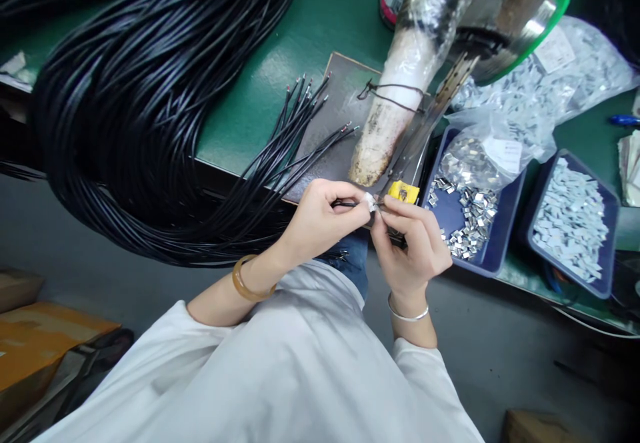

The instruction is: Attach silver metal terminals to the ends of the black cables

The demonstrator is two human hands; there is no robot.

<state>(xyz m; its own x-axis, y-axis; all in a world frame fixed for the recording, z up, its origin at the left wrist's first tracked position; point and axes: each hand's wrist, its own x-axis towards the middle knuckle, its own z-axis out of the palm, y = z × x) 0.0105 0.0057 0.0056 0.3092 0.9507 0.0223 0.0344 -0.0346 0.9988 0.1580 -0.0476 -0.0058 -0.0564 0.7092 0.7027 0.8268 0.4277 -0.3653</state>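
My left hand [325,220] is closed in a pinch on a black cable [343,204] close to its end. A small white piece [369,200] sits at that end, right at my left fingertips. Facing it, my right hand [413,236] has thumb and fingers pressed together at the cable's tip; whatever lies between them is too small to make out. Just beyond the fingertips is a yellow piece [404,192] at the foot of a metal fixture [440,106]. Other cable ends [307,100] with stripped tips rest on a grey board [330,120].
A thick bundle of black cables [135,83] fills the left and hangs over the green table's [255,96] edge. On the right stand a blue bin [507,230] of small metal parts and another bin [611,243] of pale pieces. Plastic bags [590,63] lie behind them.
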